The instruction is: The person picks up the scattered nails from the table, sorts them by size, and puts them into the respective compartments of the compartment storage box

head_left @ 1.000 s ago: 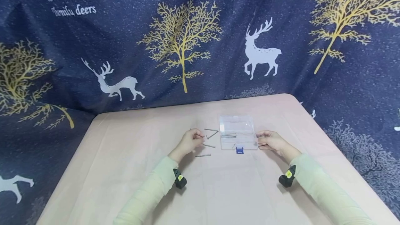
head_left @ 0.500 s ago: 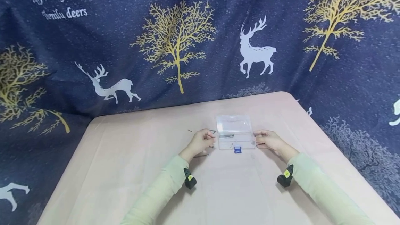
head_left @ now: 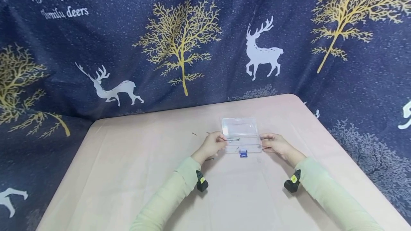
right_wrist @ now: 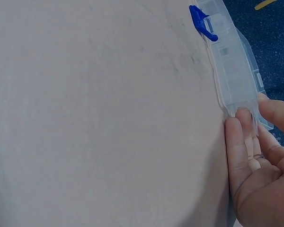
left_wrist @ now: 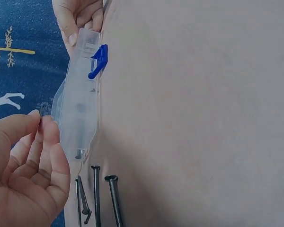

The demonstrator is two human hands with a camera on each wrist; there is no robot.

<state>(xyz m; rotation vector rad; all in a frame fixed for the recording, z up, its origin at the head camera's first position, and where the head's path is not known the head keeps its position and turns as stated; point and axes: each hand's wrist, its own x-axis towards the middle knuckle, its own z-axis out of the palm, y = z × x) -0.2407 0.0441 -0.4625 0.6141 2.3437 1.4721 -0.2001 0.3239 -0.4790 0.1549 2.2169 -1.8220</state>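
A clear plastic box (head_left: 253,148) lies with its lid (head_left: 240,127) up and a blue latch (head_left: 243,153) at its front. Several nails (head_left: 234,139) are inside. My left hand (head_left: 211,144) is at the box's left end. In the left wrist view, that hand pinches a thin dark nail (left_wrist: 41,110) between thumb and fingertips, mostly hidden by them. On the opposite end, my right hand (head_left: 278,144) holds the box, thumb at the upper edge and fingers against the end wall (right_wrist: 241,104).
Several loose nails (left_wrist: 97,196) lie on the pink-covered table (head_left: 128,159) left of the box, partly hidden by the left hand in the head view. One nail (head_left: 194,134) sits farther left. A dark blue cloth (head_left: 205,45) with deer and trees hangs behind.
My left hand has moved right, from above the loose nails to the box's left end. My right hand has stayed at the box's right end. The head view has shifted slightly.
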